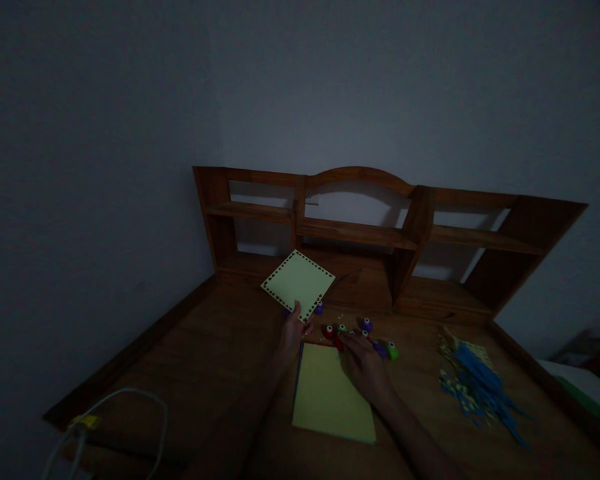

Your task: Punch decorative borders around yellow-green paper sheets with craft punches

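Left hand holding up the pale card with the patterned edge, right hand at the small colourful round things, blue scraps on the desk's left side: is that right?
One slip: the head view shows the blue scraps on the desk's right side. The rest stands: the left hand holds up the pale card, and the right hand is at the small colourful round things.

bare stretch of wooden tabletop (190, 353) left of the yellow paper stack (333, 393), small round colored pieces (366, 325) crowding its far edge, blue strips (480, 373) cluttering the right, shelf unit (355, 233) blocking the back
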Tool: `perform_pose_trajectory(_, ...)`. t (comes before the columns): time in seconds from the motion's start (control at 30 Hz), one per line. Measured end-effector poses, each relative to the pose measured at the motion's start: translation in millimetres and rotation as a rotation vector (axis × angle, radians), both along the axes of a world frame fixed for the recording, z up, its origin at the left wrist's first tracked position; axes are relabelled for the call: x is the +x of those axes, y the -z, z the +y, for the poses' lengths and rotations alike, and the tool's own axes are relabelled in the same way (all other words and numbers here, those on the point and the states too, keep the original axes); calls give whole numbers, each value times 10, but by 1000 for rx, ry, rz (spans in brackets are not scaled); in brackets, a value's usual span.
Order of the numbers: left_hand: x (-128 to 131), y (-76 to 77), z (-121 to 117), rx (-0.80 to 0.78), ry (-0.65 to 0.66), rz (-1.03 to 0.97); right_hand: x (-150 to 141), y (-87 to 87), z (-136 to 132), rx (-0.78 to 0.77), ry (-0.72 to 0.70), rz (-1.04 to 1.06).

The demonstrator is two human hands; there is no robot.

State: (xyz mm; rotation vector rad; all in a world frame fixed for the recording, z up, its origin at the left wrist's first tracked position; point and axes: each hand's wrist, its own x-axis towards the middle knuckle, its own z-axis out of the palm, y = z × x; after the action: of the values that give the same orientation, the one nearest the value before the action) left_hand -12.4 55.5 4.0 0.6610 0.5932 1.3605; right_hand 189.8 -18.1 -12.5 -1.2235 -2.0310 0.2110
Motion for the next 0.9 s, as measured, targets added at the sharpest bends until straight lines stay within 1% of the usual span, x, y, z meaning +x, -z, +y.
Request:
perform_pose_trajectory(0.07, 9, -11, -15, 8, 40, 21, 4, -3, 4, 8, -4, 5)
perform_pose_trajectory(0.23, 19, -39, -46, 6, 71, 39, -3, -30, -10, 11, -2, 3)
perform_pose_trajectory(0.4, 30, 13, -21, 40, 89, 37, -17, -45, -11, 22, -1, -17)
perform_pose_trajectory(0.5, 41, 37, -27, 25, 130, 77, -20, -55, -9, 37, -5, -16)
perform_pose_trajectory(0.6, 58, 36, -44, 21, 110, 102, -17, -54, -9, 40, -7, -11)
perform_pose_trajectory(0.77, 90, 7, -58, 93, 58, 127, -15, -23, 4, 69, 3, -4)
perform_pose_trajectory(0.9, 102, -21, -88, 116, 36, 169, -22, -42, -9, 63, 3, -8)
